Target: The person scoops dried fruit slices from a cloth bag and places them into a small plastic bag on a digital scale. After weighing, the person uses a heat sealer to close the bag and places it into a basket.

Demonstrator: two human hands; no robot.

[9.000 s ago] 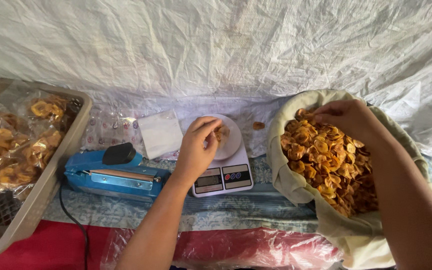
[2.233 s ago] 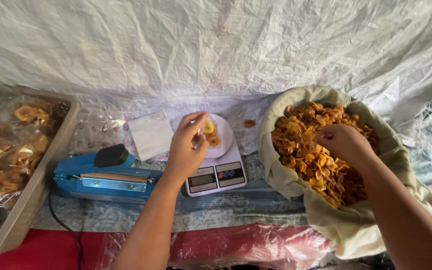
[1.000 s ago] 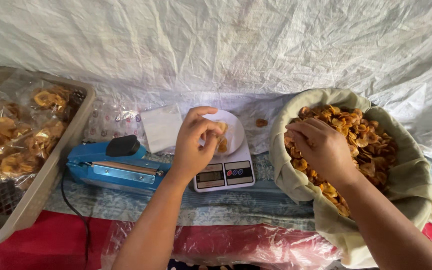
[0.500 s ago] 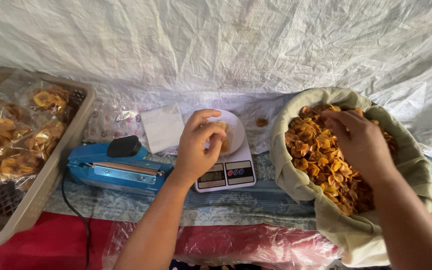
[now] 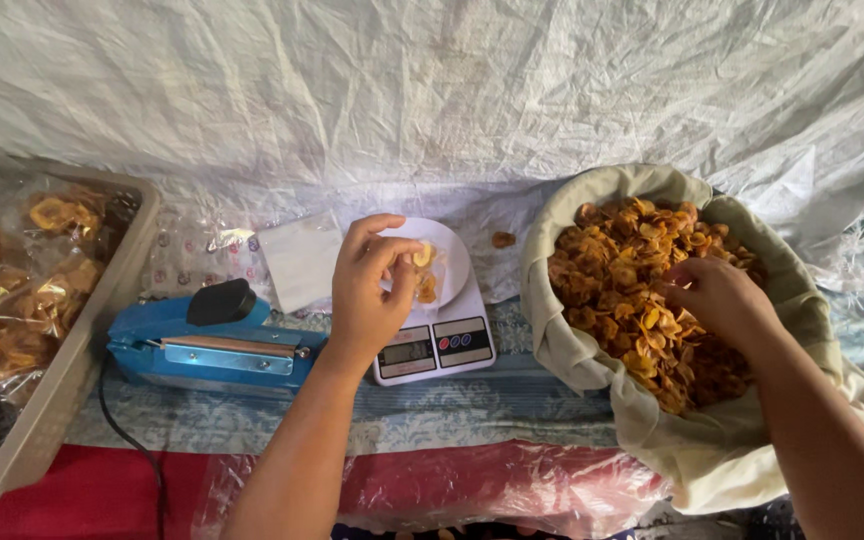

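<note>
A clear bag (image 5: 425, 272) of chips is pinched by the left hand (image 5: 372, 290) over the scale (image 5: 434, 340); chips (image 5: 632, 290) in the sack (image 5: 592, 350) are loosely gripped by the right hand (image 5: 717, 300).

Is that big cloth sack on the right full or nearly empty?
Full, as far as can be seen. The cloth sack is open, its rim rolled down, and golden chips fill its mouth; the right hand rests on them.

Left hand (image 5: 372, 290) covers part of scale plate (image 5: 447, 255); bag under it barely discernible, maybe clear plastic. Right hand (image 5: 717, 300) fingertips buried in chips (image 5: 622, 270). Tray (image 5: 72, 380) cut off at left edge.
</note>
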